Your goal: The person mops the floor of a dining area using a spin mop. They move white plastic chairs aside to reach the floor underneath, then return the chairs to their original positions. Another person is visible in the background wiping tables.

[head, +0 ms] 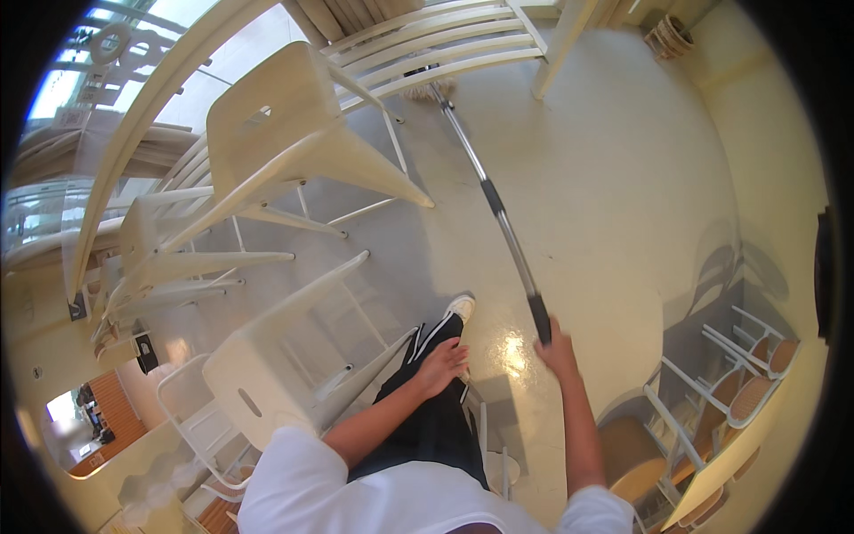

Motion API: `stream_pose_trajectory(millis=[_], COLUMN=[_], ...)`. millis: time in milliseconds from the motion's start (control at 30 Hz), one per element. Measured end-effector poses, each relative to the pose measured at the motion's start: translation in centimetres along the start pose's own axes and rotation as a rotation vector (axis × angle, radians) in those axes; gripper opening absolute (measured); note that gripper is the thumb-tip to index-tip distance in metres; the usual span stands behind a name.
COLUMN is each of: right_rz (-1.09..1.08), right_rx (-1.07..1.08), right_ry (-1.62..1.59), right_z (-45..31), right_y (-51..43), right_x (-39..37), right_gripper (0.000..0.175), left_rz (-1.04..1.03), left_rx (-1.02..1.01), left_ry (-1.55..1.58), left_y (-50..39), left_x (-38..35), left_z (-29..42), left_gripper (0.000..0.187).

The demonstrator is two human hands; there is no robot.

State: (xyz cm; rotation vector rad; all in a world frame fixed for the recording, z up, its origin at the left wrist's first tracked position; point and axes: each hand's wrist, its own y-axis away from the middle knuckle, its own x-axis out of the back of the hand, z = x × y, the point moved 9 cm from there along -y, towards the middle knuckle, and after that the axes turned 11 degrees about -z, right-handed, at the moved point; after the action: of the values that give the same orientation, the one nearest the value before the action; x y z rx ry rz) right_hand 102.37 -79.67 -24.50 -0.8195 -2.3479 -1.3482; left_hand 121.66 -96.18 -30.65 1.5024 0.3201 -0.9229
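Observation:
A floor mop with a metal telescopic pole [516, 250] and black grips runs from my right hand up to the top centre of the view. My right hand [556, 347] is closed around the black grip at the pole's near end. The shaggy mop head [427, 88] lies on the floor beside and partly under a white slatted bench [440, 57]. My left hand [446, 366] is off the pole, over my black trousers, with its fingers extended and nothing seen in it. A white shoe [460, 308] shows beyond it.
White metal stools [267, 380] and high-backed chairs [277, 113] stand along the left. At the lower right, chairs with woven seats [752, 400] stand beside a table [704, 477] near the wall. A wicker basket [669, 38] is at the top right. Smooth floor [600, 187] extends right of the pole.

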Motion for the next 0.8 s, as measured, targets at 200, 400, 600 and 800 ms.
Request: stream_pose_trajectory(millis=[200,400,600,800], right_rz=[0.069,0.071,0.151,-0.241], right_rx=[0.121,-0.111,-0.309,-0.795], right_ry=[-0.004,0.024,0.071,0.070], right_z=[0.9,11.8,13.3,12.9], right_y=[-11.0,8.7,42.9,54.1], right_x=[-0.1,-5.1,-5.5,-5.0], right_gripper=[0.050,0.057,0.048,0.048], left_rz=[0.125,-0.078,0.037,0.040], left_rx=[0.018,0.143,0.252,0.285], left_ry=[0.066,-0.055,-0.117,-0.162], left_y=[3.7,4.0,8.2,10.9], left_x=[1.4,-2.6,0.3,2.2], left_z=[-0.8,-4.8,-8.0,-8.3], left_gripper=[0.027,0.028,0.030,0.028])
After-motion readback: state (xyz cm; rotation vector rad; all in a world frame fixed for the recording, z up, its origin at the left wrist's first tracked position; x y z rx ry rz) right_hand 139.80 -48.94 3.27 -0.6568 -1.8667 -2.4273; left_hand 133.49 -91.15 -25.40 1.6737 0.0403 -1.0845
